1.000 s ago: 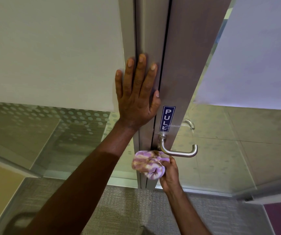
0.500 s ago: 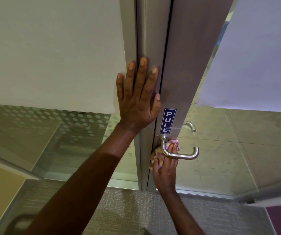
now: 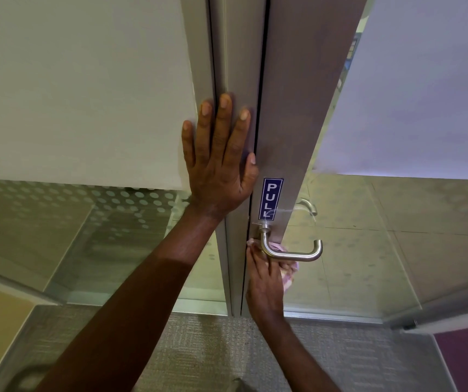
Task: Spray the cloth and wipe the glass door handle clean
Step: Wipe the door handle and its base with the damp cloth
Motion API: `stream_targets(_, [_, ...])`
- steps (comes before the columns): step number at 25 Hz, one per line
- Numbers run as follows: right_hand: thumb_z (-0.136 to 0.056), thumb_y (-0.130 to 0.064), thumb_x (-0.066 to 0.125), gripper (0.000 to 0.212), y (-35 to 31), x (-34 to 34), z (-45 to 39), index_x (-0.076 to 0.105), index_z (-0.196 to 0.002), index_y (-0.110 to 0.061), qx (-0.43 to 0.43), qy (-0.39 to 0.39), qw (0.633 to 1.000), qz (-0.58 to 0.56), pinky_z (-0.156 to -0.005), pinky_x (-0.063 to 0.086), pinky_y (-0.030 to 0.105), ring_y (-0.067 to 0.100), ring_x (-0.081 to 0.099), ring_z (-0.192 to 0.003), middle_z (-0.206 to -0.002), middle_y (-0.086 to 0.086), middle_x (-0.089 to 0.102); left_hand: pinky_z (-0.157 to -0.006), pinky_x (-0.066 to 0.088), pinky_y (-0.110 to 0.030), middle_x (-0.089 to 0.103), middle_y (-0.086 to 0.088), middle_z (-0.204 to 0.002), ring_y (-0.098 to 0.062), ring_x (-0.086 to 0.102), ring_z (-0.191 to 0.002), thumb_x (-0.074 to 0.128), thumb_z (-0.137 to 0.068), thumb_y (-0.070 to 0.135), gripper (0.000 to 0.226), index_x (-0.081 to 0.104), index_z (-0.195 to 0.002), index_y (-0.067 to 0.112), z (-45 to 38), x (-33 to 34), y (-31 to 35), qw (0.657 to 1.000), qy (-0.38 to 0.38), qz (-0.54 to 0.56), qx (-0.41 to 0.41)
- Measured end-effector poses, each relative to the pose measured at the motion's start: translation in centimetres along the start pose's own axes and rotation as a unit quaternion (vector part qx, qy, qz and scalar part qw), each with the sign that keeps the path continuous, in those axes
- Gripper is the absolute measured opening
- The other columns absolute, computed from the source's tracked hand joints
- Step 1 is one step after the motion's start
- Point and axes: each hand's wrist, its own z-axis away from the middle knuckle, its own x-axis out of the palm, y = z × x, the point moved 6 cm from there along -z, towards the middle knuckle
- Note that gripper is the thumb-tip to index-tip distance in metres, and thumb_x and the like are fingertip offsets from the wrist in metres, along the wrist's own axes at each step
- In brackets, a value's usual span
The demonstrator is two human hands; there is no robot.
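A brushed-steel lever handle [image 3: 292, 252] sticks out of the grey metal door stile [image 3: 297, 137], just below a blue PULL sticker [image 3: 271, 198]. My right hand [image 3: 263, 281] reaches up behind the handle and presses a pink and cream cloth [image 3: 289, 271] against its underside; most of the cloth is hidden by the hand and the handle. My left hand [image 3: 221, 159] lies flat with spread fingers on the door frame above and left of the handle, holding nothing.
Frosted glass panels [image 3: 85, 86] flank the frame on both sides, clear lower down. A second lever handle [image 3: 309, 206] shows through the glass on the far side. Grey carpet [image 3: 213, 352] lies below. No spray bottle is in view.
My right hand has carried the cloth from below left of the handle up behind it, and the cloth now shows to the right, under the lever. My left hand has stayed flat on the frame.
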Motion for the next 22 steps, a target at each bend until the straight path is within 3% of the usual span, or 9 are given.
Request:
stream_targets(2, [-0.072, 0.012, 0.070, 0.098, 0.0, -0.2, -0.1, 0.041, -0.162, -0.014, -0.017, -0.031, 0.999, 0.030, -0.103, 0.054, 0.047, 0.030, 0.059, -0.120, -0.164, 0.004, 0.047, -0.134, -0.003, -0.047, -0.018, 0.010, -0.177, -0.016, -0.013, -0.165, 0.041, -0.107, 0.040, 0.076, -0.002, -0.169, 0.029, 0.0, -0.1, 0.0, 1.000, 0.000, 0.001, -0.001])
stream_targets(5, [-0.083, 0.013, 0.058, 0.093, 0.8, -0.9, -0.3, 0.033, -0.166, -0.023, 0.030, -0.041, 0.999, -0.009, -0.108, 0.049, 0.057, 0.032, 0.044, -0.143, -0.165, 0.006, 0.042, -0.134, -0.003, -0.047, -0.019, 0.010, -0.176, -0.015, -0.014, -0.165, 0.041, -0.107, 0.040, 0.076, -0.003, -0.169, 0.030, -0.1, -0.1, 0.1, 1.000, -0.004, 0.002, 0.000])
stream_targets(7, [-0.091, 0.009, 0.061, 0.073, 0.9, -0.7, 0.5, 0.050, -0.155, -0.025, 0.054, -0.013, 0.991, -0.126, -0.091, 0.060, 0.055, 0.034, 0.054, -0.134, -0.151, 0.009, 0.053, -0.134, -0.003, -0.046, -0.020, 0.011, -0.176, -0.015, -0.014, -0.165, 0.041, -0.107, 0.040, 0.076, -0.003, -0.168, 0.029, 0.0, -0.3, 0.1, 1.000, -0.006, 0.005, -0.001])
stream_targets(10, [-0.109, -0.013, 0.052, 0.043, 3.3, -1.6, 1.1, 0.052, -0.149, -0.031, 0.222, 0.069, 0.900, -0.369, -0.069, 0.063, 0.030, 0.027, 0.068, -0.106, -0.128, -0.006, 0.062, -0.134, -0.002, -0.047, -0.020, 0.011, -0.176, -0.015, -0.014, -0.165, 0.042, -0.107, 0.039, 0.077, -0.004, -0.168, 0.029, -0.1, -0.4, 0.1, 1.000, -0.007, 0.004, -0.001])
stream_targets(12, [-0.108, -0.004, 0.049, 0.043, 6.3, -2.9, 1.9, 0.054, -0.148, -0.017, 0.338, 0.125, 0.843, -0.399, -0.083, 0.060, 0.022, 0.030, 0.067, -0.117, -0.143, 0.004, 0.056, -0.134, -0.002, -0.047, -0.021, 0.011, -0.176, -0.015, -0.015, -0.165, 0.044, -0.106, 0.037, 0.079, -0.004, -0.168, 0.029, -0.2, -0.5, 0.0, 1.000, -0.009, 0.001, -0.001])
stream_targets(15, [-0.100, 0.001, 0.047, 0.049, 9.5, -7.4, 3.4, 0.062, -0.136, -0.030, 0.363, 0.237, 0.789, -0.434, -0.068, 0.060, 0.015, 0.005, 0.069, -0.103, -0.143, 0.013, 0.059, -0.134, -0.003, -0.047, -0.021, 0.012, -0.176, -0.014, -0.015, -0.165, 0.045, -0.106, 0.037, 0.078, -0.001, -0.168, 0.027, -0.2, -0.4, 0.2, 1.000, -0.006, 0.005, -0.005])
stream_targets(17, [-0.092, -0.002, 0.047, 0.056, 9.4, -10.8, 3.8, 0.061, -0.131, -0.039, 0.310, 0.296, 0.808, -0.405, -0.080, 0.056, 0.008, -0.010, 0.063, -0.110, -0.144, 0.007, 0.057, -0.134, -0.003, -0.046, -0.020, 0.012, -0.176, -0.014, -0.014, -0.165, 0.045, -0.106, 0.037, 0.076, 0.003, -0.167, 0.026, -0.1, -0.3, 0.2, 1.000, 0.000, 0.006, -0.006])
stream_targets(19, [-0.089, -0.002, 0.050, 0.060, 7.3, -13.6, 2.8, 0.059, -0.142, -0.029, 0.201, 0.294, 0.885, -0.299, -0.102, 0.044, 0.007, -0.002, 0.053, -0.130, -0.150, 0.001, 0.052, -0.135, -0.002, -0.047, -0.019, 0.011, -0.176, -0.015, -0.014, -0.165, 0.046, -0.106, 0.037, 0.077, 0.001, -0.168, 0.028, -0.2, -0.3, 0.1, 1.000, 0.004, 0.004, -0.003])
stream_targets(22, [-0.079, 0.009, 0.065, 0.073, 3.3, -14.3, 0.4, 0.059, -0.147, -0.017, 0.072, 0.187, 0.978, -0.066, -0.107, 0.044, 0.031, 0.021, 0.053, -0.129, -0.146, 0.001, 0.061, -0.135, -0.002, -0.047, -0.019, 0.011, -0.176, -0.015, -0.014, -0.165, 0.046, -0.106, 0.037, 0.076, 0.005, -0.168, 0.026, -0.2, -0.2, 0.0, 1.000, 0.000, 0.000, -0.004])
